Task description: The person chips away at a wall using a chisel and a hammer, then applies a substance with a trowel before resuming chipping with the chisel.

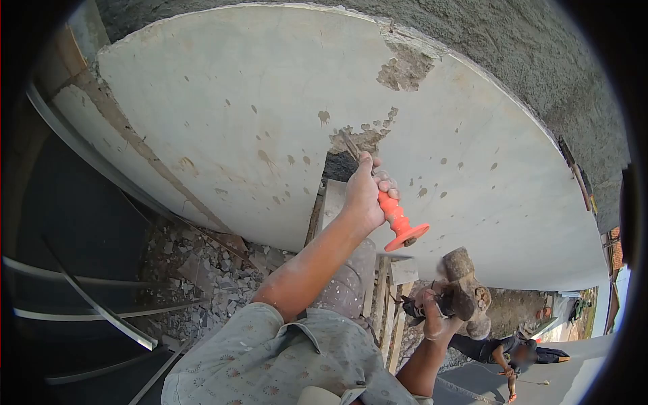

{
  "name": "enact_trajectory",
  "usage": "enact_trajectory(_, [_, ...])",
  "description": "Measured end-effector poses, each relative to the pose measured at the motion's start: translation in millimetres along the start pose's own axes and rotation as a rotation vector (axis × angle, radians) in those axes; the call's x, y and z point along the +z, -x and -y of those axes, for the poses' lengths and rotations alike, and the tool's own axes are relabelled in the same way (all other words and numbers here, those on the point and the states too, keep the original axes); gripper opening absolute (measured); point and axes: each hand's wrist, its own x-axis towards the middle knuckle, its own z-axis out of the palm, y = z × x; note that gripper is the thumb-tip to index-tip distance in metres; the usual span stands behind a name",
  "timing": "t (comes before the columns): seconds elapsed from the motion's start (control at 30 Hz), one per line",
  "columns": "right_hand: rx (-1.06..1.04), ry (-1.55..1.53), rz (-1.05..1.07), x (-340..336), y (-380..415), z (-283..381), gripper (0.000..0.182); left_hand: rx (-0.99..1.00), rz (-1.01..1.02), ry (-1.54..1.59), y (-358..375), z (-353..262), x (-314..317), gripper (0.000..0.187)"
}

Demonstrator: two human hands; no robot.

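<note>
My left hand (365, 194) is closed around a chisel (399, 217) with an orange grip and round hand guard. Its metal tip meets the pale wall (243, 101) at the lower edge of a chipped patch (364, 140), where rough grey material shows. Below and to the right, my right hand (432, 316) grips a dusty hammer (466, 290) with a thick, worn head. The hammer head is apart from the chisel's struck end, and its handle is partly hidden by my fingers.
Broken rubble (209, 270) covers the ground at lower left, near curved metal strips (101, 310). Wooden planks (385, 317) lie beneath my arms. Another bare patch (405, 67) marks the upper wall. A co-worker (506, 354) is at lower right.
</note>
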Motion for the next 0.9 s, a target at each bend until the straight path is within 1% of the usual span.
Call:
enact_trajectory(0.07, [-0.088, -0.001, 0.039, -4.9, -1.4, 10.1, 0.026, -0.104, 0.041, -0.012, 10.6, 7.6, -0.5, 0.027])
enact_trajectory(0.1, [-0.154, -0.065, 0.078, -6.2, -5.6, 11.6, 0.026, -0.153, 0.070, -0.017, 12.9, 10.4, 1.3, 0.027])
enact_trajectory(0.13, [-0.174, -0.085, 0.043, -4.6, -6.1, 17.8, 0.025, -0.178, 0.065, -0.013, 12.1, 11.4, 3.4, 0.027])
enact_trajectory(0.17, [-0.195, -0.104, 0.004, -1.3, -6.1, 27.9, 0.023, -0.183, 0.072, 0.002, 10.0, 10.3, 4.4, 0.027])
enact_trajectory(0.37, [-0.378, -0.054, 0.061, -24.3, -0.8, 36.8, 0.015, -0.247, 0.112, 0.096, 4.9, -6.9, 16.7, 0.025])
enact_trajectory(0.4, [-0.438, -0.091, 0.137, -22.2, -1.6, 46.7, 0.014, -0.261, 0.125, 0.117, 5.5, -9.5, 18.9, 0.025])
enact_trajectory(0.43, [-0.490, -0.029, 0.114, -20.2, 0.6, 56.5, 0.010, -0.274, 0.136, 0.139, 6.1, -11.5, 20.4, 0.026])
enact_trajectory(0.5, [-0.812, -0.140, 0.271, -22.8, -13.7, 64.7, 0.013, -0.313, 0.143, 0.183, 6.5, -15.1, 22.8, 0.027])
enact_trajectory(0.53, [-0.873, -0.148, 0.083, -12.9, -5.4, 67.7, 0.017, -0.331, 0.148, 0.207, 6.1, -16.5, 23.3, 0.028])
enact_trajectory(0.57, [-0.914, -0.054, -0.148, -1.4, -2.2, 70.7, 0.029, -0.324, 0.150, 0.211, 5.8, -16.9, 23.2, 0.028])
enact_trajectory(0.63, [-0.809, -0.155, -0.163, 32.6, -3.6, 51.7, 0.024, -0.320, 0.157, 0.214, 6.2, -14.0, 24.5, 0.029])
enact_trajectory(0.67, [-0.301, 0.344, -0.029, 6.5, 0.4, -0.3, 0.019, -0.307, 0.149, 0.196, 5.4, -13.4, 26.0, 0.029])
enact_trajectory(0.73, [-0.036, 0.814, 0.246, -6.9, 4.0, -22.9, 0.012, -0.286, 0.129, 0.151, 3.8, -11.3, 24.6, 0.030])
enact_trajectory(0.8, [-0.347, 0.764, 0.327, -8.9, 2.7, -12.8, 0.017, -0.313, 0.167, 0.185, -2.3, -15.5, 27.4, 0.029])
enact_trajectory(0.83, [-0.353, 0.728, 0.279, -16.5, 11.7, -10.1, 0.018, -0.333, 0.162, 0.210, -1.1, -13.5, 22.6, 0.029])
enact_trajectory(0.9, [-0.465, 0.444, 0.204, -24.1, 11.8, 14.1, 0.018, -0.294, 0.123, 0.181, 0.9, -9.6, 27.0, 0.029])
